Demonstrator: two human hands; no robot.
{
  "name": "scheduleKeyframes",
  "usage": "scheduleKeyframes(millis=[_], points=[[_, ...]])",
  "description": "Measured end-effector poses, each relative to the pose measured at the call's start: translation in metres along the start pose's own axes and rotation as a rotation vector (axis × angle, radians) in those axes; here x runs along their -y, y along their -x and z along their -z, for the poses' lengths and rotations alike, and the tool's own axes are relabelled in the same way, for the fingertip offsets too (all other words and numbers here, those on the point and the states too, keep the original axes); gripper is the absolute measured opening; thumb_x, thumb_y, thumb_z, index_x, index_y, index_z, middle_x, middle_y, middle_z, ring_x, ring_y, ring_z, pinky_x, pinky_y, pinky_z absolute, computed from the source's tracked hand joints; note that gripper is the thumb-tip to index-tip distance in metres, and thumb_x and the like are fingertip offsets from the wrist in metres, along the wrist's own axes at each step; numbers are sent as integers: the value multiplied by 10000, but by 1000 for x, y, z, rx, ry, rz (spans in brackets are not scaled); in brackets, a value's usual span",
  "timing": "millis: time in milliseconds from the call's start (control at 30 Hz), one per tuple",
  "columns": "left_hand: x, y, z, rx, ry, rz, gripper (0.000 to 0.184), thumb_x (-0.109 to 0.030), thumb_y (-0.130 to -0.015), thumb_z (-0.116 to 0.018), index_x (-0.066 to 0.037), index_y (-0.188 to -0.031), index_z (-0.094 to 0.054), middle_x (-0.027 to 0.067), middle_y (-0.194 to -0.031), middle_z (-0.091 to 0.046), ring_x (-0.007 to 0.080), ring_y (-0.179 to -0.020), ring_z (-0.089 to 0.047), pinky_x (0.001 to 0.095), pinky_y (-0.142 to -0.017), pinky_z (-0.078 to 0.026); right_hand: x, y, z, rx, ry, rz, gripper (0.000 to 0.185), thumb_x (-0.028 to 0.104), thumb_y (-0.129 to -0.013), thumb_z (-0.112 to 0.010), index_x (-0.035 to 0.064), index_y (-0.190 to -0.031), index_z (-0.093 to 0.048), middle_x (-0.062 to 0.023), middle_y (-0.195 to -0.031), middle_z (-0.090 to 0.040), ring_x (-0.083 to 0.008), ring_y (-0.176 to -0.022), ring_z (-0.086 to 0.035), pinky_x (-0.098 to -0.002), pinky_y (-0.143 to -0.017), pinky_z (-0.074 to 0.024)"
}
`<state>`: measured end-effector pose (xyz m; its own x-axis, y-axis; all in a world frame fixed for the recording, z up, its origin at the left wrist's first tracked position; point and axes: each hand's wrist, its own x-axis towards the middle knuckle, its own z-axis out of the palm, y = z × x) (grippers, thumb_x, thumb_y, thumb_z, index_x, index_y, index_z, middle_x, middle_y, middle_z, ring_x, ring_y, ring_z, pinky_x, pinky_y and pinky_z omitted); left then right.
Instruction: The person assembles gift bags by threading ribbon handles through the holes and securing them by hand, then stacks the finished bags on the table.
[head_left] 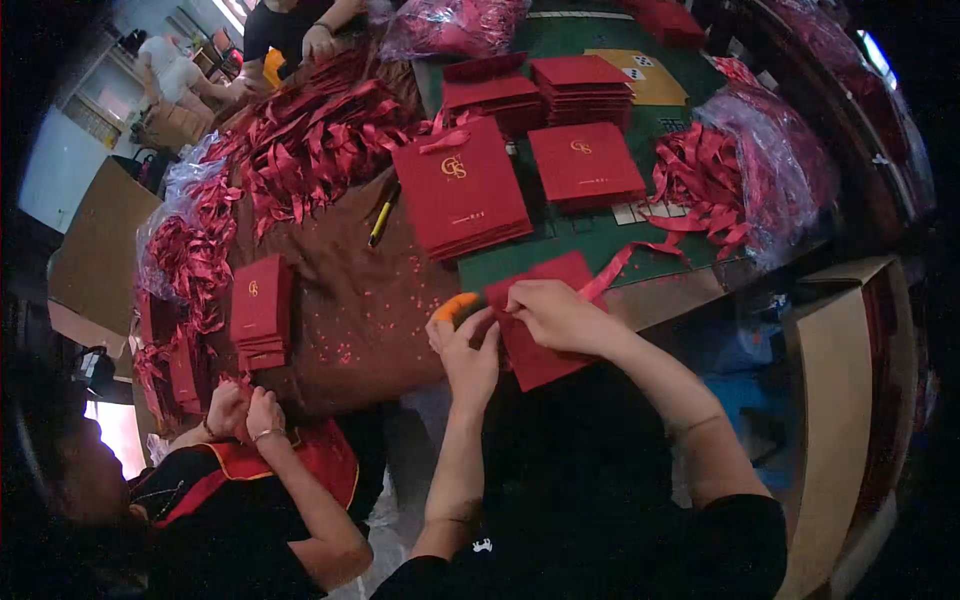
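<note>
Red bag sits tilted under my right hand, left hand at its left edge, can't tell if either's clamped

Bag stacks between ribbon heaps

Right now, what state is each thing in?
Red bag: flat, held
Right hand: closed on the red bag
Left hand: beside the bag, fingers bent; grip unclear
Large bag stack: flat, piled
Yellow-and-black tool: lying down, unheld
Ribbons on the right: loose, tangled
Clear plastic wrap: crumpled
Brown cloth: creased, strewn with red scraps
</note>
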<state>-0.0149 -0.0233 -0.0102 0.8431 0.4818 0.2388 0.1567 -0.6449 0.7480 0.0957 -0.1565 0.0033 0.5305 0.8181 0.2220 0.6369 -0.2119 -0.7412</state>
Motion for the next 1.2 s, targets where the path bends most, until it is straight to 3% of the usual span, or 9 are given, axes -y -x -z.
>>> scheduleKeyframes(millis=[233,333,367,500,800,967,1000,1033,1200], points=[[6,2,-6,-62,51,-114,227,-85,-742,-717,-98,-969,-704,82,-1166,-559,301,-1182,-418,435,-1023,-297,20,-23,28,228,-139,-388,92,41,-766,-605,-14,-837,-627,-202,-801,-649,-344,-789,-644,-427,-667,-497],[6,2,-6,-73,56,-128,225,-70,-741,-716,-96,-964,-701,77,-1168,-560,303,-1180,-418,434,-1016,-302,13,-25,29,219,-251,-386,93,41,-753,-622,-28,-814,-634,-195,-778,-654,-314,-731,-658,-404,-631,-509],[5,2,-7,-70,77,-124,222,-63,-742,-714,-95,-961,-700,74,-1172,-560,305,-1177,-419,433,-1010,-303,9,-24,25,210,-283,-404,29,-29,-780,-597,-49,-802,-597,-100,-684,-635,-152,-582,-622,-310,-476,-478],[4,5,-10,-96,38,-183,218,-53,-746,-710,-82,-961,-696,78,-1168,-562,310,-1173,-422,437,-987,-311,9,-21,24,181,-387,-490,16,-35,-781,-608,-46,-784,-597,-98,-682,-624,-121,-528,-568,-294,-465,-477],[0,3,-10,-110,38,-229,232,-37,-742,-707,-80,-970,-694,92,-1157,-565,321,-1177,-426,443,-997,-308,10,-25,30,229,-609,-664,25,-30,-801,-624,-51,-797,-611,-82,-643,-618,-124,-526,-586,-274,-458,-478],[-5,3,-10,-75,16,-247,249,-36,-742,-708,-81,-986,-691,90,-1144,-572,322,-1175,-427,440,-998,-307,26,-22,22,-29,109,-91,57,14,-733,-624,-32,-766,-624,-197,-689,-635,-252,-557,-643,-368,-520,-499],[-7,2,-8,-73,9,-242,255,-36,-744,-704,-84,-993,-690,90,-1147,-571,320,-1172,-428,437,-993,-310,25,-21,31,159,-90,-413,36,0,-751,-624,-31,-765,-612,-164,-693,-645,-208,-557,-636,-337,-507,-496],[-8,1,-8,-74,5,-233,260,-36,-745,-701,-87,-1000,-689,90,-1151,-571,318,-1169,-429,435,-989,-312,18,-22,33,178,-251,-468,30,-8,-763,-623,-30,-771,-606,-141,-689,-644,-181,-559,-627,-316,-502,-493],[0,-8,-16,-37,-95,-275,228,-36,-738,-687,-80,-961,-682,115,-1202,-544,354,-1186,-386,479,-1011,-278,-11,-20,22,185,-460,-469,60,-12,-798,-636,-24,-793,-577,-98,-689,-639,-131,-600,-615,-279,-482,-475]])
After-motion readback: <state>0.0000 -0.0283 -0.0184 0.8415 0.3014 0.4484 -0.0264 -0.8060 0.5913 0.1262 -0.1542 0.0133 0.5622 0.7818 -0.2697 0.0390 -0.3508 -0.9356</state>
